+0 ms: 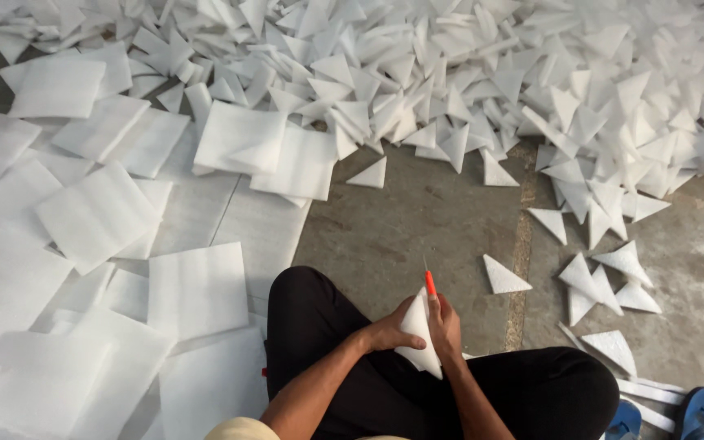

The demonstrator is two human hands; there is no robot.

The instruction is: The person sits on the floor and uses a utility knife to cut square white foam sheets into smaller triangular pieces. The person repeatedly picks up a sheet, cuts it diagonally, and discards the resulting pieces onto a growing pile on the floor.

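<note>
A folded white foam triangle (419, 336) is held over the lap, above the black trousers (344, 326), gripped from both sides. The left hand (388, 332) is closed around its left edge, fingers pressed against the foam. The right hand (445, 324) is clasped on its right edge and also pinches an orange-handled cutter (430, 283), whose thin blade points up and away. Square foam sheets (95, 213) are spread over the concrete floor (417, 220) to the left. A large heap of cut foam triangles (466, 81) is piled ahead and to the right. Blue sandals (698, 411) are seen at the lower right corner.
</note>
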